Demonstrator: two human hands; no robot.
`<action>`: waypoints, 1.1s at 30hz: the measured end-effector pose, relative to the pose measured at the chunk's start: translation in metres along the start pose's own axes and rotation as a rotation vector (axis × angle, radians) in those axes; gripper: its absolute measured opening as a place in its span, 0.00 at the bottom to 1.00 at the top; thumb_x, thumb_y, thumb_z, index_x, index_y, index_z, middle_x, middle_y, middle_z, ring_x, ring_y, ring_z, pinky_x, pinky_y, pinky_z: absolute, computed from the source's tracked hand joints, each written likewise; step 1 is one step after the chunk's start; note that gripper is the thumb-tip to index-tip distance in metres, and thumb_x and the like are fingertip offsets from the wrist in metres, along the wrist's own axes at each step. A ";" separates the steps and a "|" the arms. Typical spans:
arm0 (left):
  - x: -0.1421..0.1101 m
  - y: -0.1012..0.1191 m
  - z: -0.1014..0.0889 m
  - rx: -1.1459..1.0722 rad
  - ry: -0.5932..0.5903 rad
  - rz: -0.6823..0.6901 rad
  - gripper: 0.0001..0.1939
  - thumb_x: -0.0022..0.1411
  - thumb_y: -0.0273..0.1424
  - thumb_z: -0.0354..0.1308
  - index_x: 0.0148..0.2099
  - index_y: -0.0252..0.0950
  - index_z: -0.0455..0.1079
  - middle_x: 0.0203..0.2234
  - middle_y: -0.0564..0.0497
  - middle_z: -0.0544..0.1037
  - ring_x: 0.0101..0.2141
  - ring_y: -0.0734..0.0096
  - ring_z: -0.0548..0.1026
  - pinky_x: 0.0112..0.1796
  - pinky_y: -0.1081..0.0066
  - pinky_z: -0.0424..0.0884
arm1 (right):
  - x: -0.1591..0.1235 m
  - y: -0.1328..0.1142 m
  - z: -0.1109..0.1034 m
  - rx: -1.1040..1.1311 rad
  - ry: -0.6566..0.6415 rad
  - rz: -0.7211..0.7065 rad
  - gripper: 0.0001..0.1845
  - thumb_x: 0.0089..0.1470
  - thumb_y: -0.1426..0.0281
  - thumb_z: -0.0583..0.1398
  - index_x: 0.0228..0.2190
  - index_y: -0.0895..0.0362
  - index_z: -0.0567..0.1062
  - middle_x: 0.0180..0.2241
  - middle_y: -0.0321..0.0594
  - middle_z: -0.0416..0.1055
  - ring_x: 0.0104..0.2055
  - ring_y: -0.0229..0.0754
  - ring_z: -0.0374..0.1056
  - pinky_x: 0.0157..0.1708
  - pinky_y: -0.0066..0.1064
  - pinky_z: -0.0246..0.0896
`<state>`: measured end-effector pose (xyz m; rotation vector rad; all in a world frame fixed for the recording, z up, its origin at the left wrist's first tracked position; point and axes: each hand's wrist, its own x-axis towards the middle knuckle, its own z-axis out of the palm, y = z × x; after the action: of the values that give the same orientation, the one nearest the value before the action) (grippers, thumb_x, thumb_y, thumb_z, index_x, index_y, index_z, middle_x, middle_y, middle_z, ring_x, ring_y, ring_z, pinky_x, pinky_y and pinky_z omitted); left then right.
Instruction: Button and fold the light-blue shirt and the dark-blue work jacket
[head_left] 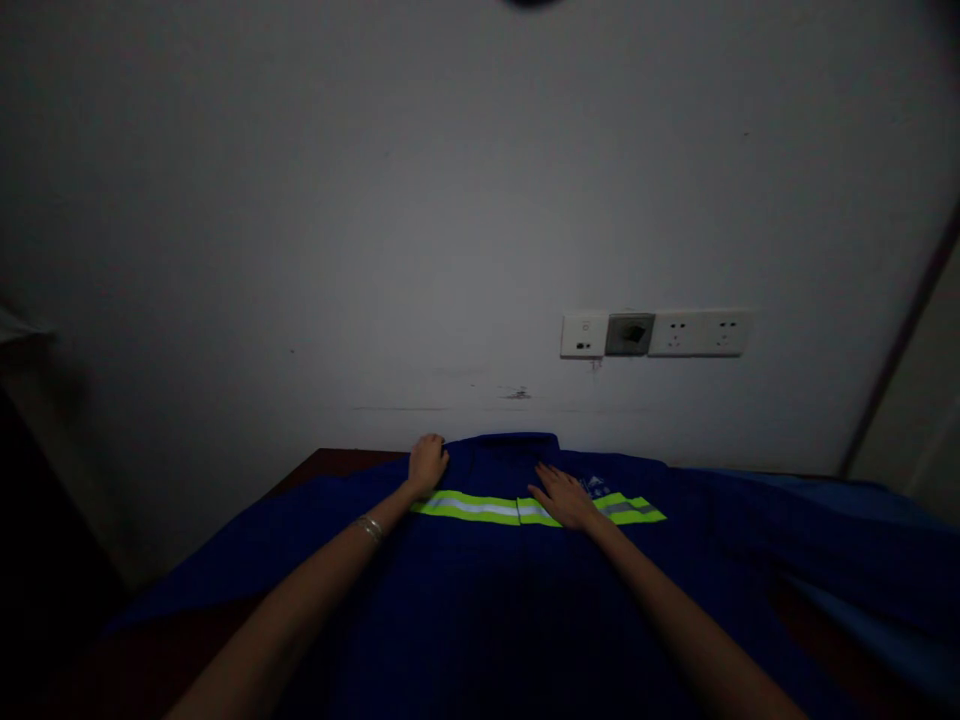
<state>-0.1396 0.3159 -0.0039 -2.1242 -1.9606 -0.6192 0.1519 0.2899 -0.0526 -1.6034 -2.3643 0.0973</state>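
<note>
A dark blue work jacket [480,570] lies spread out, front side up, its sleeves stretched to both sides. A yellow-green band with a silver stripe [469,507] crosses its chest, and the collar [517,440] points toward the wall. My left hand [428,466], with a bracelet on the wrist, is at the jacket's shoulder beside the collar, its fingers curled closed on the cloth. On the other chest side, my right hand [562,496] rests flat with fingers spread, next to a small pale print [596,486] and partly over the band.
The dark reddish table [330,461] under the jacket stands against a grey-white wall [450,220]. Sockets and a switch panel [697,333] are set in the wall. Lighter blue cloth [862,620] lies at the right. The light is dim.
</note>
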 end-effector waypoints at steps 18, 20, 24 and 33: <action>0.040 -0.066 0.015 -0.230 -0.247 -0.056 0.10 0.55 0.30 0.54 0.36 0.32 0.74 0.31 0.48 0.78 0.34 0.68 0.75 0.35 0.76 0.66 | 0.012 0.108 -0.061 -0.200 0.117 0.099 0.16 0.58 0.68 0.50 0.42 0.58 0.73 0.43 0.46 0.72 0.46 0.42 0.66 0.44 0.27 0.55; 0.041 -0.066 0.014 -0.246 -0.242 -0.054 0.11 0.56 0.31 0.52 0.34 0.32 0.74 0.29 0.49 0.78 0.33 0.68 0.74 0.34 0.75 0.66 | 0.021 0.102 -0.055 -0.214 0.081 0.083 0.14 0.55 0.68 0.53 0.40 0.57 0.74 0.42 0.47 0.73 0.46 0.43 0.66 0.44 0.29 0.55; 0.043 -0.070 0.010 -0.251 -0.234 -0.046 0.13 0.58 0.32 0.50 0.33 0.33 0.75 0.27 0.49 0.78 0.32 0.68 0.74 0.34 0.75 0.65 | 0.030 0.100 -0.051 -0.234 0.046 0.090 0.12 0.54 0.71 0.54 0.37 0.58 0.75 0.40 0.50 0.73 0.45 0.47 0.67 0.43 0.32 0.55; 0.047 -0.075 0.012 -0.175 -0.204 -0.091 0.15 0.62 0.32 0.45 0.34 0.32 0.72 0.32 0.45 0.77 0.35 0.66 0.73 0.37 0.72 0.64 | 0.029 0.126 -0.070 -0.176 0.083 0.153 0.16 0.59 0.68 0.49 0.40 0.60 0.73 0.40 0.50 0.73 0.43 0.43 0.67 0.40 0.27 0.55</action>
<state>-0.2089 0.3719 -0.0055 -2.2932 -2.1946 -0.6328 0.2746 0.3579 -0.0064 -1.8303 -2.2392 -0.1478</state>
